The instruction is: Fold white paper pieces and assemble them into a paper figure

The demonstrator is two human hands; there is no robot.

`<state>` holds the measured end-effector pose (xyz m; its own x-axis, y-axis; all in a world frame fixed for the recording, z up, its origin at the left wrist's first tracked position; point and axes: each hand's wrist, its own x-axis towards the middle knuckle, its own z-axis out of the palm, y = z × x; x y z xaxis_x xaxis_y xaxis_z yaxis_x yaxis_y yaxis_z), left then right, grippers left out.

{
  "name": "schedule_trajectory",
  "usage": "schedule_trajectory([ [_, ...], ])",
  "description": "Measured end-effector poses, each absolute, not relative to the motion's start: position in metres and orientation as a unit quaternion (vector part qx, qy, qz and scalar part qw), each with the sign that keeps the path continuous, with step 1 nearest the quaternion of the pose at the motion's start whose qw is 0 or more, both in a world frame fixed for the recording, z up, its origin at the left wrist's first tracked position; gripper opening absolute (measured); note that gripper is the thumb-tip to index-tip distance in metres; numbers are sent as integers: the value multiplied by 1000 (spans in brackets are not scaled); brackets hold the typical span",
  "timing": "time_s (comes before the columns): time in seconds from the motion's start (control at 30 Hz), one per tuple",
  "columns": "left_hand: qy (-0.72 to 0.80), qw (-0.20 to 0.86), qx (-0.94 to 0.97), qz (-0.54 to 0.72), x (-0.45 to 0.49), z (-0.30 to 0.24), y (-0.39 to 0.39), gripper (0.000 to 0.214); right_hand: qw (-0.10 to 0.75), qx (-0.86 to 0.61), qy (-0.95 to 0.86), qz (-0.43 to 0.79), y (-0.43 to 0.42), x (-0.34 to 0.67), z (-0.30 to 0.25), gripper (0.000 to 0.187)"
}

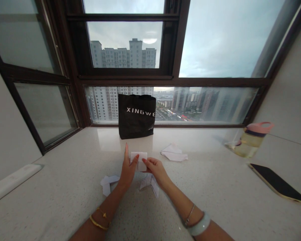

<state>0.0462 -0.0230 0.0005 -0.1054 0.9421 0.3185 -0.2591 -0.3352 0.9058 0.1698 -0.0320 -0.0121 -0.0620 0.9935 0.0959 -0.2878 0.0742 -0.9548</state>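
A small folded piece of white paper (141,164) is held up between both hands, above the speckled white counter (190,187). My left hand (129,167) grips its left side, the thumb pressed on its face and the index finger pointing up. On the right side, my right hand (155,168) pinches it between thumb and fingers. Below the hands lie two folded paper pieces: an angular one (105,182) partly behind my left forearm, and a V-shaped one (150,183) by my right wrist. Farther back rests a flat folded paper (174,153).
A black bag with white lettering (136,117) stands against the window. At the right are a bottle with a pink lid (252,140) and a dark tablet or phone (278,182). On the left lies a long white power strip-like bar (15,180).
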Motion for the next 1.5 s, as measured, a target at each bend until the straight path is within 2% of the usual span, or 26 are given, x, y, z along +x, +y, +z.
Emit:
schedule_trajectory([
  [0.27, 357, 599, 404, 592, 51, -6, -22, 95, 576, -433, -498, 483, -25, 179, -18, 39],
  [0.37, 328, 655, 394, 555, 51, -4, -24, 82, 574, -434, -510, 471, -24, 182, -18, 38],
  [0.5, 321, 666, 425, 522, 51, -6, -24, 62, 564, -457, -523, 446, -21, 185, -20, 36],
  [0.73, 293, 680, 434, 513, 54, -13, -20, 55, 531, -517, -561, 369, -20, 202, -11, 31],
  [1.0, 282, 731, 379, 491, 33, 0, -10, 43, 442, -663, -541, 269, -34, 314, -17, 39],
  [1.23, 299, 709, 316, 555, 23, 5, -3, 31, 334, -766, -533, 136, -44, 343, -28, 27],
  [1.5, 300, 683, 298, 596, 8, 8, 4, 29, 279, -796, -538, 0, -39, 332, -39, 10],
])
